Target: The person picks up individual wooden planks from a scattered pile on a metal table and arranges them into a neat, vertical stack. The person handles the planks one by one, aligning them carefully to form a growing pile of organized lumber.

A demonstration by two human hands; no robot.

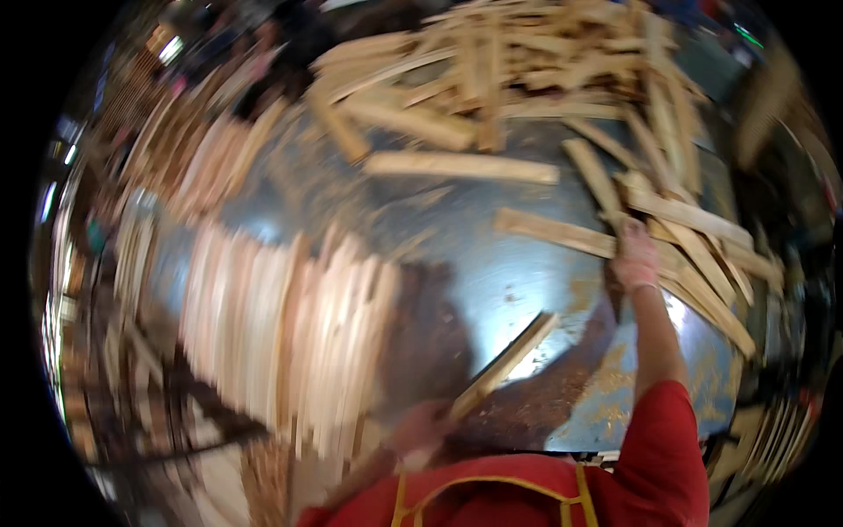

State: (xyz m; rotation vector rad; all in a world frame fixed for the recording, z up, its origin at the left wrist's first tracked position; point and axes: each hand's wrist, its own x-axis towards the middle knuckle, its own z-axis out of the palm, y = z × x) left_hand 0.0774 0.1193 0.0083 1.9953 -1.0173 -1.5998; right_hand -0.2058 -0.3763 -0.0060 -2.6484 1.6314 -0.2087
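A person in a red shirt with yellow straps works over a metallic surface strewn with wood strips. The left hand, blurred at the near edge, looks closed around the near end of one strip, the near strip. This strip slants away from that hand, its free end pointing far and to the right, toward the middle of the surface.

The right hand reaches out to the right side, well apart from the left. It touches the right end of the middle strip, which extends left from the fingers; whether they grip it or only rest there, I cannot tell.

Just right of that hand, loose strips cross one another in the right pile. At the far side lies a larger jumbled heap, with a lone strip lying crosswise just nearer than it. To the left of both hands, many strips lie side by side in a neat row, smeared by motion blur. Pale sawdust dusts the surface between the person's arms.
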